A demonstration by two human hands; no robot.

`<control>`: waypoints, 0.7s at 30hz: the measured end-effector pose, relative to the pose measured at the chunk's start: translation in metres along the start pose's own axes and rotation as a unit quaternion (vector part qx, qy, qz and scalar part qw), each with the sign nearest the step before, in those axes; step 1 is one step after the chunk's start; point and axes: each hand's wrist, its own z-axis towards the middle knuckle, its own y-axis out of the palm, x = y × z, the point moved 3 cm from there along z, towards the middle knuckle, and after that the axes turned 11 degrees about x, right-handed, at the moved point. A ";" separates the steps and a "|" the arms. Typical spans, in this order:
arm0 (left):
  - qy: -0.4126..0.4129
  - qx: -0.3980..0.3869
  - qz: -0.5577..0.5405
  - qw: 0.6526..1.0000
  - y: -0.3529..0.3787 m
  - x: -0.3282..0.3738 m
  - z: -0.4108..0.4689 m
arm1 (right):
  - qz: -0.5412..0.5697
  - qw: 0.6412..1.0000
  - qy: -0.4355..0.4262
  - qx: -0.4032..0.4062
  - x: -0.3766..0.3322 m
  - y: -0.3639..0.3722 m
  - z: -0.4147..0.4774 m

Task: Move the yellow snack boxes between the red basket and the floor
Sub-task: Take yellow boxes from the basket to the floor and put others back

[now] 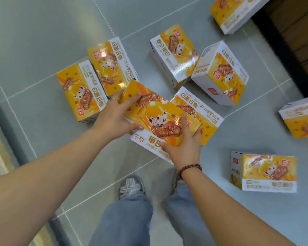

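A shiny yellow cardboard snack box [156, 118] with an egg picture is held tight between the left hand [114, 118] and the right hand [181, 148], just above the grey tiled floor [43, 41]. More yellow boxes are spread on the floor around it. A brown bead bracelet [188, 170] is worn on the right wrist.
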 end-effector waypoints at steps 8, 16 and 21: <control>-0.009 0.114 -0.007 0.993 -0.234 0.112 -0.013 | 0.008 0.992 -0.123 0.011 -0.189 -0.165 -0.049; -0.008 0.251 -0.007 0.968 -0.441 0.210 -0.086 | -0.004 0.963 -0.270 0.009 -0.350 -0.320 -0.138; -0.004 0.310 0.005 0.951 -0.512 0.256 -0.135 | -0.014 0.937 -0.349 -0.005 -0.403 -0.386 -0.183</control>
